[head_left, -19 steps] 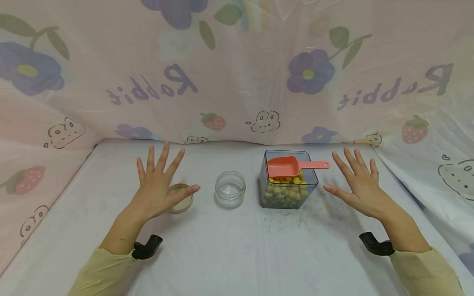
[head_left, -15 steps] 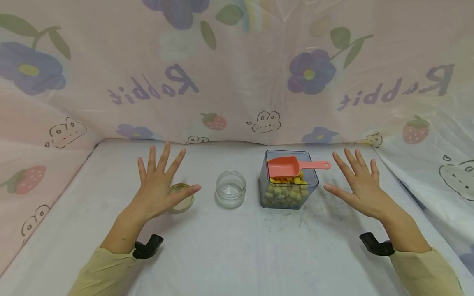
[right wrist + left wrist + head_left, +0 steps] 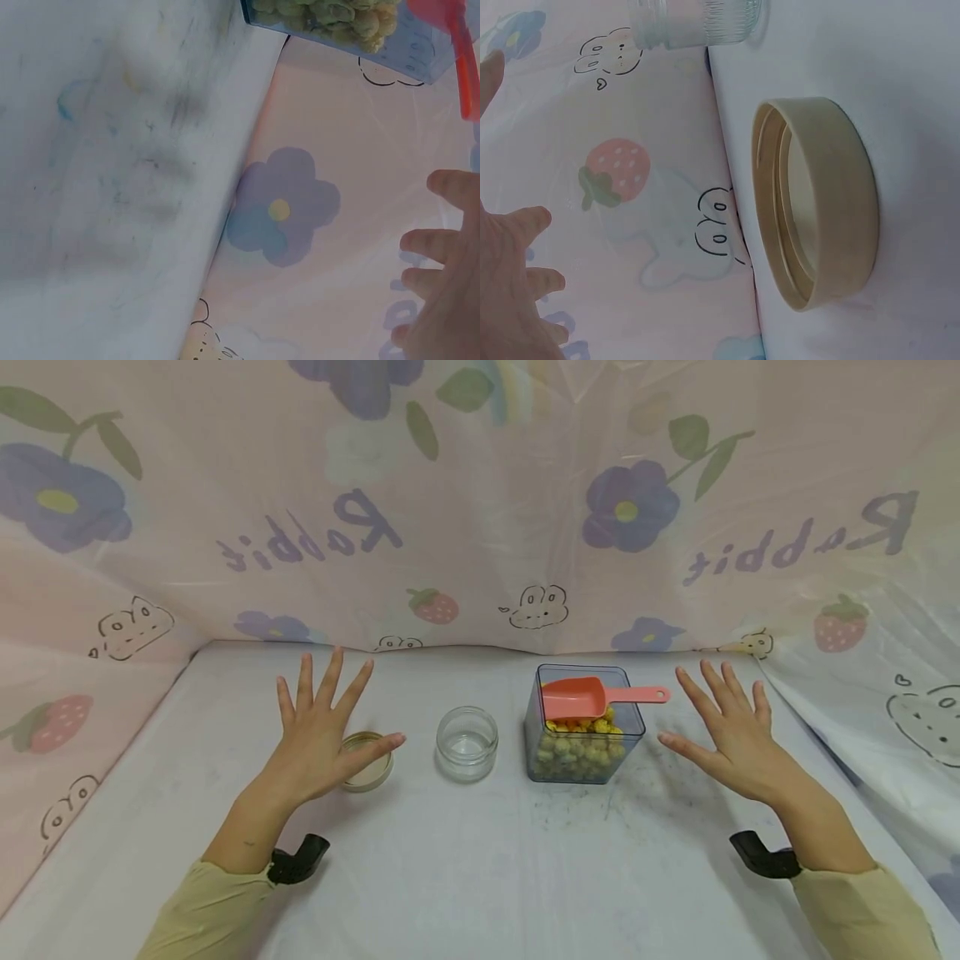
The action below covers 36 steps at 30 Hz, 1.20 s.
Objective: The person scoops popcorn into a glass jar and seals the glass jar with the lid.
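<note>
My left hand (image 3: 313, 747) hovers with spread fingers above a gold lid (image 3: 367, 777), partly covering it in the head view. In the left wrist view the lid (image 3: 840, 202) lies with its hollow side up, apart from the fingers. A small glass jar (image 3: 467, 747) without a cover stands to the right of that hand. Further right is a clear square tub (image 3: 532, 752) of yellow popcorn (image 3: 581, 752). Across its top lies a coral scoop (image 3: 592, 697), its handle sticking out to the right. Beside that handle my right hand (image 3: 738, 747) is held up, fingers spread, touching nothing.
A white cloth (image 3: 480, 877) covers the table, with faint smudges in front of the tub. Patterned curtains (image 3: 480, 510) hang behind and along both sides. A black wrist band (image 3: 300, 860) sits on each forearm.
My right hand has shifted very slightly to the right. The left hand, lid, jar, tub and scoop stay in place.
</note>
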Motion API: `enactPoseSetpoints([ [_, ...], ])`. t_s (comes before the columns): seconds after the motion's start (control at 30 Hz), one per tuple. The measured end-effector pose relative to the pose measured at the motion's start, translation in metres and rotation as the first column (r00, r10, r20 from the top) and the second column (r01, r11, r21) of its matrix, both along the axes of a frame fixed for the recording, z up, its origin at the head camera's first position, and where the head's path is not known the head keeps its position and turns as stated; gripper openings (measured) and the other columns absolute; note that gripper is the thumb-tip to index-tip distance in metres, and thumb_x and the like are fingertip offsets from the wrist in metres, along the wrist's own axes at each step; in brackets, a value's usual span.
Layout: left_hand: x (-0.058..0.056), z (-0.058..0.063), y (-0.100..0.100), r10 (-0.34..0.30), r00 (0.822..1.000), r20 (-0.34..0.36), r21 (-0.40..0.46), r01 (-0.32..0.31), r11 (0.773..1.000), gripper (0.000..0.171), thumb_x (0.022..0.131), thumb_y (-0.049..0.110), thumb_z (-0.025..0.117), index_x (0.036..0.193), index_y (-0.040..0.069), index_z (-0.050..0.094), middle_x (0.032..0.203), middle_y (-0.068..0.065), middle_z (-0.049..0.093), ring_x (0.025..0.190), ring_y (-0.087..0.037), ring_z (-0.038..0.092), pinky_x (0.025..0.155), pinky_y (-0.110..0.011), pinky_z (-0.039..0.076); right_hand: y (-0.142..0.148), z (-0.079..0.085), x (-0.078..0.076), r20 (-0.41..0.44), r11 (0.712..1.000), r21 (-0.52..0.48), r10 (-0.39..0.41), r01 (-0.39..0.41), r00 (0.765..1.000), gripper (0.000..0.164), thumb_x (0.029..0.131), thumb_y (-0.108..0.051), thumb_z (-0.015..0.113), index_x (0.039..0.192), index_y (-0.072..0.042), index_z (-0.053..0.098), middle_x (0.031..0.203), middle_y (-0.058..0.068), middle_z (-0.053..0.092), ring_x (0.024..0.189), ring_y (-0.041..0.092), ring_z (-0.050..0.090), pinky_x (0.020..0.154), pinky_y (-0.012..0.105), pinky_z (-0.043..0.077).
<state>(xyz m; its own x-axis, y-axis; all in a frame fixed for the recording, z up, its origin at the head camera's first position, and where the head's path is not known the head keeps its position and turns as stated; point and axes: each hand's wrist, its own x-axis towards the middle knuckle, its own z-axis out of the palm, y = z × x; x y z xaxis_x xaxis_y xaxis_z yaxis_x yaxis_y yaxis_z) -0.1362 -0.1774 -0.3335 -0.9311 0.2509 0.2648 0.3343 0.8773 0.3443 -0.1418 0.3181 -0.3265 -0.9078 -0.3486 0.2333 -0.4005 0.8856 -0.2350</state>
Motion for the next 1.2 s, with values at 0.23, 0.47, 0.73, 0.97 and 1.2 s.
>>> enactPoseSetpoints([
  [0.23,-0.001,-0.002,0.001,-0.005,1.0,-0.025,0.003,0.005,1.0,0.094,0.083,0.067,0.057,0.155,0.023,0.015,0.161,-0.007,-0.009,0.143,-0.035,-0.025,0.108,-0.064,-0.022,0.001,0.0,0.0,-0.013,1.0,0.004,0.003,-0.003,1.0,0.083,0.092,-0.043,0.059,0.155,-0.017,0.012,0.159,0.024,0.005,0.147,0.037,-0.012,0.109,0.065,-0.019],
  [0.47,-0.002,-0.003,0.006,-0.007,0.999,-0.04,0.026,0.008,1.0,0.095,0.082,0.064,0.061,0.155,0.024,0.016,0.162,-0.006,-0.004,0.145,-0.033,-0.02,0.111,-0.062,-0.019,0.001,-0.003,-0.002,-0.078,0.999,-0.017,0.034,-0.035,0.996,0.08,0.091,-0.042,0.06,0.154,-0.014,0.02,0.156,0.025,0.016,0.148,0.036,-0.003,0.113,0.061,-0.012],
  [0.73,-0.006,-0.008,0.014,-0.027,0.995,-0.097,0.082,0.035,0.996,0.093,0.081,0.061,0.064,0.153,0.02,0.023,0.161,-0.012,0.012,0.148,-0.037,-0.004,0.114,-0.062,-0.011,-0.003,-0.007,-0.006,-0.211,0.993,-0.043,0.094,-0.105,0.973,0.069,0.091,-0.04,0.06,0.147,-0.007,0.036,0.147,0.026,0.033,0.146,0.037,0.014,0.115,0.058,-0.002],
  [0.97,-0.009,-0.008,0.027,-0.062,0.99,-0.128,0.114,0.077,0.99,0.091,0.079,0.056,0.069,0.151,0.018,0.029,0.157,-0.015,0.022,0.144,-0.039,0.018,0.116,-0.062,0.006,-0.012,-0.007,-0.006,-0.258,0.981,-0.146,0.086,-0.127,0.962,0.052,0.095,-0.035,0.056,0.137,-0.004,0.049,0.14,0.024,0.044,0.142,0.039,0.024,0.114,0.058,0.0],
  [1.2,-0.014,-0.005,0.045,-0.098,0.988,-0.12,0.183,0.119,0.976,0.093,0.077,0.053,0.071,0.151,0.014,0.029,0.154,-0.014,0.029,0.14,-0.037,0.027,0.116,-0.057,0.017,-0.022,-0.005,-0.007,-0.277,0.96,-0.238,0.076,-0.145,0.958,0.049,0.092,-0.027,0.062,0.132,-0.001,0.052,0.134,0.023,0.051,0.137,0.039,0.032,0.112,0.06,0.009],
])
